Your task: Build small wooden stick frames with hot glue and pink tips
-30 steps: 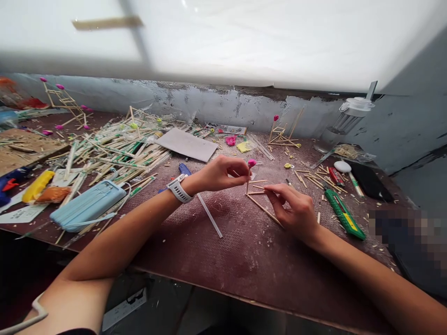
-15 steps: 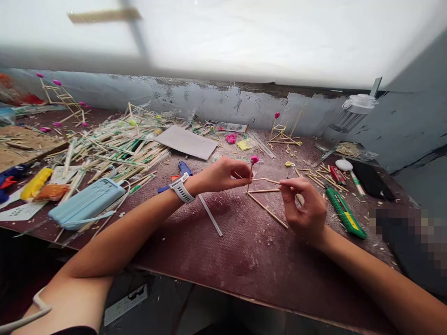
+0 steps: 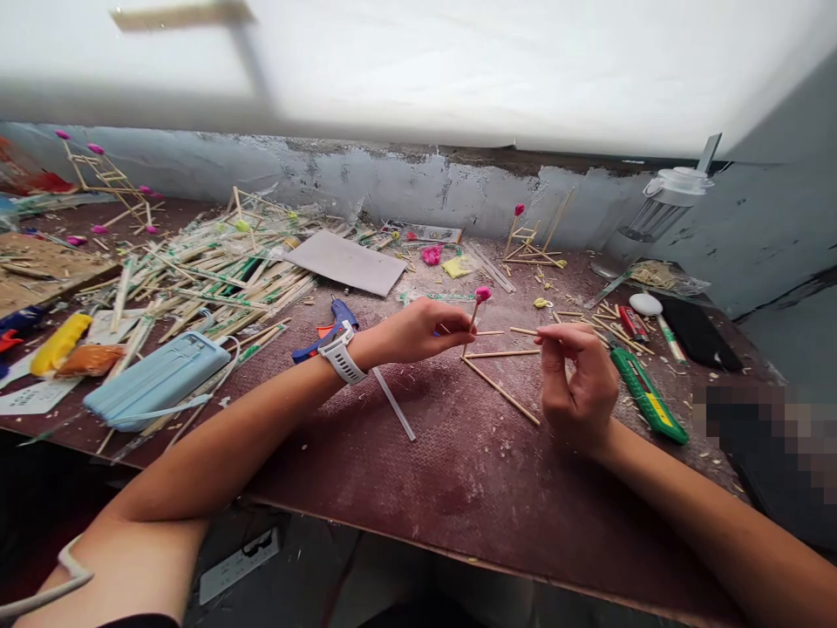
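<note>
My left hand [image 3: 428, 331], with a white watch [image 3: 343, 353] on its wrist, pinches an upright wooden stick topped with a pink clay lump [image 3: 482, 295]. From the foot of that stick, one stick [image 3: 500, 389] runs toward the table's front and another stick [image 3: 500, 354] runs right toward my other hand. My right hand [image 3: 579, 375] is closed with thumb and forefinger together on a short wooden stick [image 3: 523, 331], which points left. A small gap separates its tip from a stick [image 3: 490, 333] beside my left fingertips.
Left of me lie a blue glue gun [image 3: 340, 323], a light blue power bank [image 3: 157, 379] and a heap of sticks [image 3: 215, 262]. A green utility knife [image 3: 649, 397] is at right. Stick frames stand behind, one with a pink clay lump [image 3: 519, 209]. A clear glue stick [image 3: 394, 404] lies in front.
My right hand has drawn slightly right with the short stick, opening a gap to the stick by my left hand. My left hand stays nearly in place; the view has shifted a little.
</note>
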Available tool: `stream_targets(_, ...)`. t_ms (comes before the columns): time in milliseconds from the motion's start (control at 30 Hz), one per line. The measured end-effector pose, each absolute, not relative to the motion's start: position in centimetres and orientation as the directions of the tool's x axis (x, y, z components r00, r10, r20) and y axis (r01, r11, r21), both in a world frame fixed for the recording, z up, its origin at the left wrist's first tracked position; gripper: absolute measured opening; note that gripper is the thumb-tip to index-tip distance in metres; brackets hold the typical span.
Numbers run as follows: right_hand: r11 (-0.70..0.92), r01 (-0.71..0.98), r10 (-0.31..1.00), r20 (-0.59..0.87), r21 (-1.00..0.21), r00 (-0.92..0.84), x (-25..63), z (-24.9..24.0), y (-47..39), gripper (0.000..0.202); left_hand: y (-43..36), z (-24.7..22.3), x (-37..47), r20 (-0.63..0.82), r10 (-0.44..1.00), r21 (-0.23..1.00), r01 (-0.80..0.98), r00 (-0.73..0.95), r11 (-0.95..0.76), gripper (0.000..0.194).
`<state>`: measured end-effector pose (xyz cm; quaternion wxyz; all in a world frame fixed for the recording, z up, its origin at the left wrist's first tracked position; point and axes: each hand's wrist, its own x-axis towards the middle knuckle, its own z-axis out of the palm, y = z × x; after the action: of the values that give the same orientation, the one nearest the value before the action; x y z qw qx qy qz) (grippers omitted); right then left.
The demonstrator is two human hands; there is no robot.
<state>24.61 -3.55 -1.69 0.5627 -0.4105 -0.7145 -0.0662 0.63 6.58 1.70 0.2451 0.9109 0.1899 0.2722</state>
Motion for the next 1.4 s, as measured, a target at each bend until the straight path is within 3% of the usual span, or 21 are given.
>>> stream_targets(733, 0.71, 0.625, 0.564, 0.793, -0.325, -0.228, 23.9, -2.0, -3.5, 0.023, 6.7, 2.6, 0.1, 0.327, 0.462, 0.598, 0.198, 0.824, -0.777, 0.02)
stream_targets(1033, 0.702, 0.636, 0.557, 0.804, -0.32, -0.21, 23.8, -1.9, -3.5, 0.022, 6.4, 2.8, 0.2, 0.44, 0.453, 0.562, 0.156, 0.776, -0.812, 0.017)
stream_targets(1400, 0.709, 0.656, 0.529, 0.812, -0.261, -0.249, 23.6, -1.8, -3.7, 0.018, 6.4, 2.5, 0.3, 0.451, 0.465, 0.549, 0.174, 0.762, -0.817, 0.017)
